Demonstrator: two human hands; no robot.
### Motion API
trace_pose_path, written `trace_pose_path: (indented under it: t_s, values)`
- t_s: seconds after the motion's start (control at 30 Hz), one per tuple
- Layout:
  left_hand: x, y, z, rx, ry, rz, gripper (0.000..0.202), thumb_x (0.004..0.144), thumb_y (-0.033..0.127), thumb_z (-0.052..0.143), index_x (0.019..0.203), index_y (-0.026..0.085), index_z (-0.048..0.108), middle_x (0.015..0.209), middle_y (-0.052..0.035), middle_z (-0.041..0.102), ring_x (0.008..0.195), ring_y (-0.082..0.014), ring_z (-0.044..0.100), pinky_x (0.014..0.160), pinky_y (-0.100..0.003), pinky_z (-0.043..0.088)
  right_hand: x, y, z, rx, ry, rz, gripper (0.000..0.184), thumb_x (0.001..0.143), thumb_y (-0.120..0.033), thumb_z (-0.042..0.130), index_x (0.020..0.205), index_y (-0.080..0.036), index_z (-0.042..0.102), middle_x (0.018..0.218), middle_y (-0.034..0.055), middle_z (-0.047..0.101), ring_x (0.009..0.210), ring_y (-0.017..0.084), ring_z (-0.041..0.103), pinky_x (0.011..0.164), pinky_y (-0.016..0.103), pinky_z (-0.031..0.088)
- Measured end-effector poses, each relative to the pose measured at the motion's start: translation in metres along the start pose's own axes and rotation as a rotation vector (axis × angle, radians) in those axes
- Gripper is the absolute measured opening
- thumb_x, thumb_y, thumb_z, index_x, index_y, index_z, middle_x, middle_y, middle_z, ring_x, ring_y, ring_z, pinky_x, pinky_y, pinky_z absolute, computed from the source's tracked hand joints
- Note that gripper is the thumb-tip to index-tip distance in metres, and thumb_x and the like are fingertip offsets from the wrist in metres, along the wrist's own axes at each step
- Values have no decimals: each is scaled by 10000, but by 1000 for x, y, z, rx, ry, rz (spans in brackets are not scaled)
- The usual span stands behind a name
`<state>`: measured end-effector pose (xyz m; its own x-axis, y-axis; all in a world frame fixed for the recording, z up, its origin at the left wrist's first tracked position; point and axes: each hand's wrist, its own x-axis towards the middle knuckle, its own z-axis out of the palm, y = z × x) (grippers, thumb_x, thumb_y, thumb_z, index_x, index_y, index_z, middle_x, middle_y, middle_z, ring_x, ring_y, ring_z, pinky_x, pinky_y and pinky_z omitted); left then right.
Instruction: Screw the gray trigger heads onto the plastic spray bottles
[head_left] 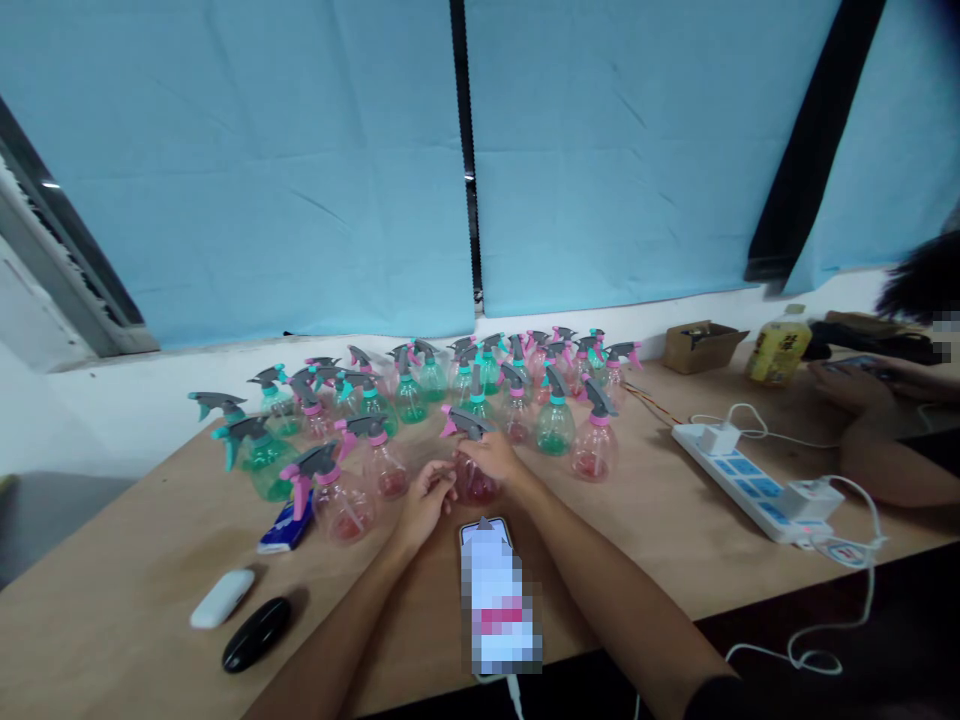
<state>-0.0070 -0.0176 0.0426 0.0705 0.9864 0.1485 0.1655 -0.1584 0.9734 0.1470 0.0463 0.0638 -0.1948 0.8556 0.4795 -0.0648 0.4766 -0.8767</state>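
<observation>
A pink-collared spray bottle (478,483) with reddish liquid stands upright in front of me. My right hand (487,458) is closed around its upper part, just under the grey trigger head. My left hand (427,500) is beside the bottle's left side, fingers loosely curled and apart, with nothing visible in them. Whether its fingertips touch the bottle is unclear. Left of it are another pink spray bottle (386,470) and a larger one (343,508) in front. Below my hands lies a phone (466,590) with a lit, blurred screen and a cable.
Several more pink and green spray bottles (556,425) crowd the table's back. At left lie a blue packet (286,525), a white case (223,599) and a black case (256,635). A power strip (739,490), cardboard box (703,347), yellow bottle (778,348) and another person's arm (885,455) are right.
</observation>
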Motion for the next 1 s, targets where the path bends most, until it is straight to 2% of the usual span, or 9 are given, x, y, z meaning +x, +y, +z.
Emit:
trace_pose_path:
  t_s: [0.07,0.2,0.3,0.4,0.47,0.57,0.7,0.87,1.0]
  values:
    - [-1,1,1,-36,1,14,303,785,417,624,984,203,541,590,71,576,417,-80,484,420,-176,319,-3,0,2,-20,29,-66,157,796,-307,618,888,-195,678,757,4,667,661,142,610,627,260,492]
    - [-6,6,2,-86,-19,65,247,808,418,641,822,203,520,585,65,584,452,-80,515,439,-172,337,-12,-5,4,-78,88,-186,304,887,-403,555,1113,-215,633,848,15,660,713,152,612,699,284,508]
    - [-9,9,1,-35,-58,92,273,831,417,634,731,168,584,625,3,655,493,-91,568,456,-179,353,-18,-7,5,-205,67,-269,298,932,-371,478,1176,-243,591,963,32,651,861,182,613,852,346,492]
    - [-11,9,0,-39,-65,81,320,831,440,633,703,147,640,681,-61,717,524,-132,631,466,-203,395,-20,-5,8,-369,57,-327,333,945,-321,416,1249,-243,526,1160,77,589,1106,231,538,1014,441,395]
    - [-11,9,-1,-84,-52,62,324,817,452,647,733,140,672,719,-86,738,574,-171,673,493,-229,451,-19,-2,10,-460,85,-306,398,944,-330,406,1326,-223,437,1260,107,511,1206,251,457,1057,478,338]
    - [-10,9,0,-129,-46,47,315,788,448,678,821,137,710,761,-93,755,649,-210,704,569,-283,531,-19,2,14,-553,69,-240,488,941,-384,424,1374,-173,343,1264,138,461,1210,272,415,1043,496,335]
    - [-8,7,1,-155,-19,47,330,753,457,702,849,143,732,729,-70,754,654,-222,705,611,-324,570,-19,4,19,-630,23,-183,465,950,-433,426,1327,-163,395,1218,135,462,1143,275,428,1008,497,358]
    - [-2,-3,0,-221,34,15,405,721,473,730,937,130,737,773,-84,764,730,-257,729,625,-342,580,-19,2,16,-630,-52,-69,487,966,-530,362,1359,-248,422,1317,112,416,1176,278,412,1016,515,351]
    - [-1,-5,-1,-245,50,-15,519,723,459,748,1092,97,700,865,-123,772,799,-282,742,619,-326,577,-15,-1,4,-598,-40,-167,430,1003,-454,306,1366,-300,476,1348,77,430,1226,248,410,1069,478,320]
